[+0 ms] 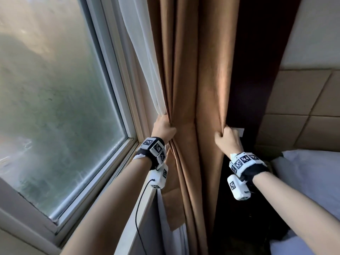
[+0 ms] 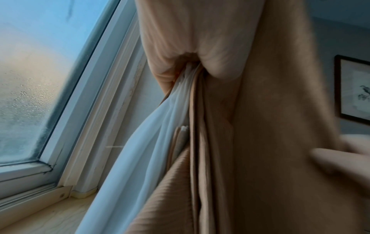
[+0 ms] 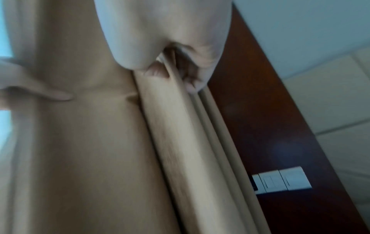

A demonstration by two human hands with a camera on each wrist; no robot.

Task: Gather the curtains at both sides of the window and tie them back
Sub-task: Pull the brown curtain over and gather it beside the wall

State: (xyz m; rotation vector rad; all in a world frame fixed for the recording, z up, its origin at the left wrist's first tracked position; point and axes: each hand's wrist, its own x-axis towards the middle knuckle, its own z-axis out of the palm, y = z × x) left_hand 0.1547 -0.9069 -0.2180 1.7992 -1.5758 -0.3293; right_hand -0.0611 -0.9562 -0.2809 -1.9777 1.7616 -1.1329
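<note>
Beside the window (image 1: 55, 89), both hands grip the brown curtain (image 1: 184, 80).

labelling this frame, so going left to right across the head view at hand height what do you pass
Fogged glass window pane → white window frame → left hand gripping the sheer white curtain and the brown fabric curtain → right hand gripping the brown curtain's other edge → dark wooden wall panel → beige padded wall panels.

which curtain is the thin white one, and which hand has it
The sheer white curtain, nearest the window glass; the brown curtain is thicker and hangs roomward. The left hand grips it with brown folds.
</note>
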